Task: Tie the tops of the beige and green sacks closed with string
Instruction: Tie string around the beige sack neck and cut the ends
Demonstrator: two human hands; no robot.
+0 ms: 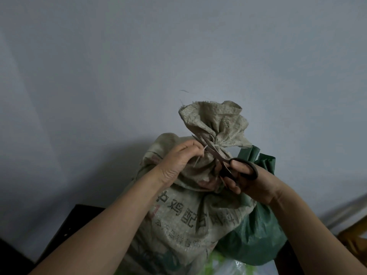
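Plain grey wall (139, 56), dim light

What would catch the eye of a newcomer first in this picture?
The beige sack in the centre, its gathered top bound with string. The left hand pinches the loose string end, and the right hand holds dark scissors with the blades open at it, beside the knot. A green sack stands behind, on the right.

At frame centre the beige sack (188, 215) has its gathered neck bound with pale string (198, 160); the left hand (176, 161) pinches the loose end; the right hand (252, 181) grips dark scissors (218, 154), blades parted across that strand; the green sack (256, 235) stands behind, lower right.
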